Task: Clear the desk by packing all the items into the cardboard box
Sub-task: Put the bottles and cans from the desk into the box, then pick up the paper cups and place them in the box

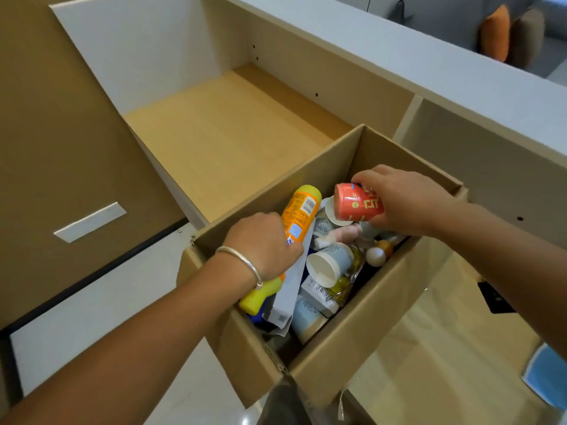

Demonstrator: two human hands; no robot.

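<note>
Both hands are over the open cardboard box [362, 329], which stands in front of the desk [233, 139]. The left hand [264, 243] grips a yellow and orange bottle [299, 216], lying tilted in the box. The right hand [405, 200] holds a red can [357, 202] above pale blue paper cups [329, 265] inside.

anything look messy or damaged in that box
Nothing looks spilled or broken. The cardboard box is a loose jumble: paper cups lie on their sides. The left hand holds a yellow bottle and the right hand a red can over it.
</note>
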